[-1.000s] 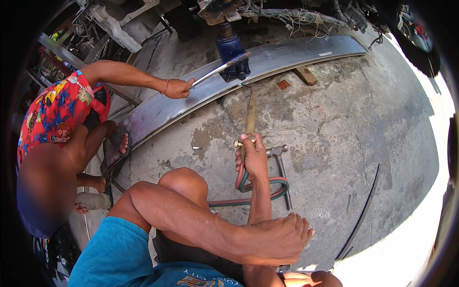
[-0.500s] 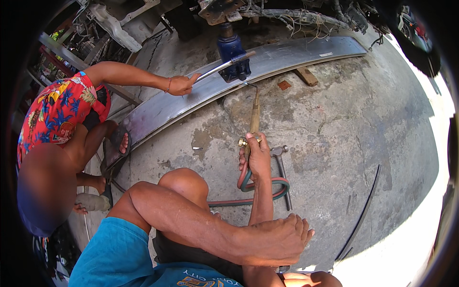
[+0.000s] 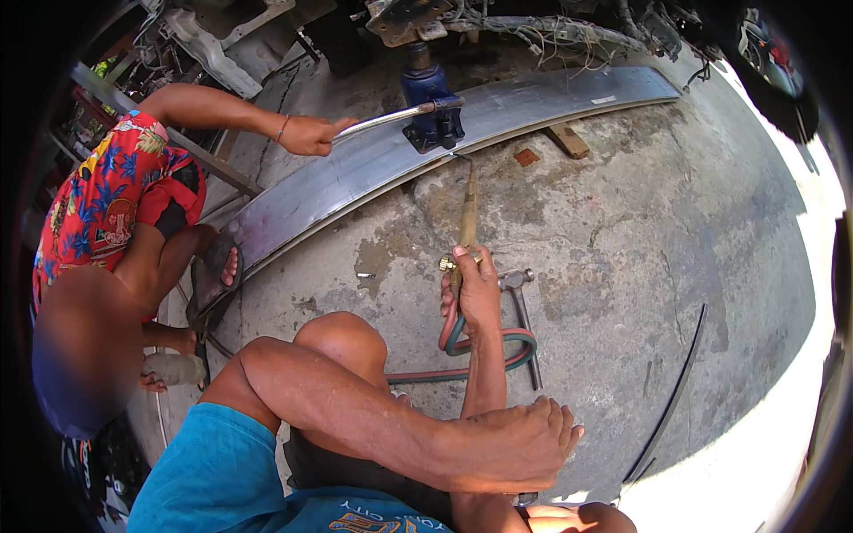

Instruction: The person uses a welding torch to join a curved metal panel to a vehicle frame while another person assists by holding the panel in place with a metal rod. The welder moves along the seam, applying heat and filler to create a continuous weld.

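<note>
Nearest, well to the near side of the blue bottle jack (image 3: 425,93), a bare foot (image 3: 506,449) crosses the person's right forearm (image 3: 484,386); the left hand is out of view, so its fingers cannot be told. Red and green gas hoses (image 3: 435,377) loop up to the right hand (image 3: 473,289), whose fingers wrap the gas torch (image 3: 468,218), thumb by its brass valve knob (image 3: 446,264). A ball-peen hammer (image 3: 522,306) lies near-right of the jack. The torch spans the jack's near side, its bent nozzle (image 3: 469,163) near the jack's base, at the edge of the curved metal panel (image 3: 342,182) beneath it; any flame is too small to tell. A steady wrist, slack hoses and a nozzle aimed clear of the jack would serve best, I judge. Left of the jack, a co-worker's hand (image 3: 311,136) grips its handle bar (image 3: 382,120).
</note>
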Motion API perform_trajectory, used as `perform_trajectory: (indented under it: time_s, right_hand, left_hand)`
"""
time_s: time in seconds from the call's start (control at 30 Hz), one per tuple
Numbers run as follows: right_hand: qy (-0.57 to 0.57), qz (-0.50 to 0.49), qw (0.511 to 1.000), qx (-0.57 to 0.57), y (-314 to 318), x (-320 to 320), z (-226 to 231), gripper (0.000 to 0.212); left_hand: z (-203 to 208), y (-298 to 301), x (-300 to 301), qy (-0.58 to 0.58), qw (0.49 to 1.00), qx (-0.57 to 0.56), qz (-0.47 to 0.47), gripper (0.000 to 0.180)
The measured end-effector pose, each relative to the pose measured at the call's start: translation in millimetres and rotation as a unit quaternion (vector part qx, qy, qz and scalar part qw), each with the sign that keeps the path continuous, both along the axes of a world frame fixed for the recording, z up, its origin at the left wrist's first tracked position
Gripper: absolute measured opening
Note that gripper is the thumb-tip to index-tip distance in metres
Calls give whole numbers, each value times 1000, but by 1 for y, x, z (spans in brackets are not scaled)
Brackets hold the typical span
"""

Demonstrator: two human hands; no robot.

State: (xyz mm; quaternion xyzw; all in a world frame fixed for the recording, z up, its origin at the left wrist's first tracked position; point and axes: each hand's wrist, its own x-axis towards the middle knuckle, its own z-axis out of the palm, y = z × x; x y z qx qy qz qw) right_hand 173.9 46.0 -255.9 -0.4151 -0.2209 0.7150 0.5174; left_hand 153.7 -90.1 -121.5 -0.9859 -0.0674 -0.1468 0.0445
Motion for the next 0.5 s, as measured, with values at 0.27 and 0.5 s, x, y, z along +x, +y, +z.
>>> perform_trajectory:
  time_s: [0.27, 0.5]
  right_hand:
    - [-8, 1, 1000, -2, 0, 6, 0, 26]
    - [9, 38, 999, 2, -5, 1, -8, 26]
  left_hand:
    - [-5, 1, 2, 0, 1000, 0, -10, 41]
    - [1, 1, 3, 16, 1000, -7, -3, 41]
